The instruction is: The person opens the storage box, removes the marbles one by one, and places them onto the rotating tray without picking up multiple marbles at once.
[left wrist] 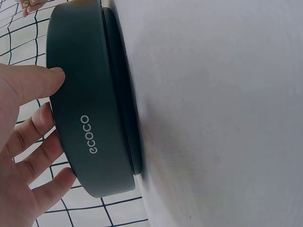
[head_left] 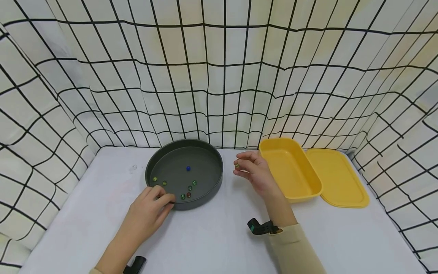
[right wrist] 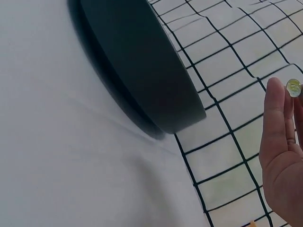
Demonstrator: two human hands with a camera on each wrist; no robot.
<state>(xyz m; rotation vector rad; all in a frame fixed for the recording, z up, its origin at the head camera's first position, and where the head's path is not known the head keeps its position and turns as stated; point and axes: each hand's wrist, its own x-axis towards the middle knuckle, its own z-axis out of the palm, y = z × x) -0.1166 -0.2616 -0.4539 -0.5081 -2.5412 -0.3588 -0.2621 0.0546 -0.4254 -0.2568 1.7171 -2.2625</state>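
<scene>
A round dark grey pan (head_left: pixel 202 152) with "ecoco" on its outer wall (left wrist: pixel 90 56) sits on the white table. Inside it lie several glass marbles: a blue marble (head_left: pixel 188 168), a red marble (head_left: pixel 189 195), a few green and yellowish ones. My left hand (head_left: pixel 148 207) grips the pan's near left rim, thumb against the outer wall and fingers over the edge. Raised to the right of the pan, my right hand (head_left: pixel 256 173) pinches a yellow-green marble (right wrist: pixel 293 88) between its fingertips. That hand is apart from the pan and beside a yellow rectangular container (head_left: pixel 291 167).
To the right of the container, a flat yellow lid (head_left: pixel 345 182) lies on the table, partly under the container's edge. White cloth walls with a black grid (head_left: pixel 215 76) enclose the table at the back and sides. White tabletop (head_left: pixel 219 236) stretches in front of the pan.
</scene>
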